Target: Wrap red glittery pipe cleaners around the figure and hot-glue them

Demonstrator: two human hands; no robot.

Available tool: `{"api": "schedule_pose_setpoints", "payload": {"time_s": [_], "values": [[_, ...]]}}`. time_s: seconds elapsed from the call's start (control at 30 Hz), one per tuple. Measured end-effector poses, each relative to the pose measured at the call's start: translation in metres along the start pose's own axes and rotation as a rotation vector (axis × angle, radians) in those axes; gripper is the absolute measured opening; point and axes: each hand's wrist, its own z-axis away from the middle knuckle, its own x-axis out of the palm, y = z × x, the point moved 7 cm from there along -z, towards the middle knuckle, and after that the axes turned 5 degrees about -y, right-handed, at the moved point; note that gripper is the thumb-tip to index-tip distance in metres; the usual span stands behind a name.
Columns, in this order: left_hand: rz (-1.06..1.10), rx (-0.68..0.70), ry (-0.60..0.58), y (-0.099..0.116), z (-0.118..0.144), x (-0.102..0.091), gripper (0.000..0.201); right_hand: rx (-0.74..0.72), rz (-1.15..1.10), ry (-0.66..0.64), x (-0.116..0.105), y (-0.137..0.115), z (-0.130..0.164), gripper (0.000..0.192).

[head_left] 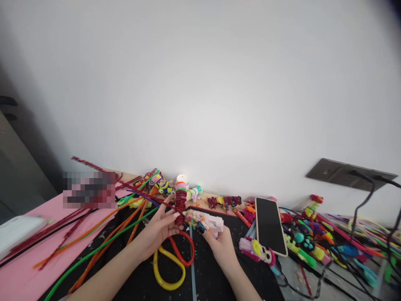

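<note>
Left hand (pixel 159 230) pinches a red glitter coil (pixel 180 205), fingers closed round its lower end, coil held upright above the black mat (pixel 216 267). Right hand (pixel 221 244) grips a pink glue gun (pixel 208 223), fingers wrapped round the handle, nozzle pointing left and touching or just short of the coil's base; cannot tell which. Under the hands lie a yellow loop (pixel 167 271) and a red loop (pixel 184 251), touching. Long orange stems (pixel 103 240) and a green stem (pixel 94 253) run left across the mat onto pink paper (pixel 19 276). Phone (pixel 270 225) leans just right of the gun, screen dark. Beyond it, a tangle of coloured stems (pixel 313 246). Behind the coil, a lit candle (pixel 182 180) near the wall.
</note>
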Motion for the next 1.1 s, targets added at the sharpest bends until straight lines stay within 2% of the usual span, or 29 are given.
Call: {"api": "schedule_pose_setpoints", "payload": {"time_s": [0.47,0.8,1.0,1.1], "values": [[0.05,0.017,-0.032,0.0,0.0,-0.001,0.074,0.028,0.063,0.055,-0.006,0.008,0.0,0.023],[0.08,0.032,-0.04,0.001,0.0,-0.001,0.071,0.003,0.069,0.002,-0.003,0.002,-0.001,0.023],[0.086,0.044,-0.025,0.004,0.0,0.0,0.069,-0.006,0.199,0.005,-0.006,0.006,-0.002,0.02],[0.093,0.077,-0.005,0.005,-0.001,-0.003,0.066,-0.001,0.337,0.045,-0.011,0.005,-0.002,0.018]]}}
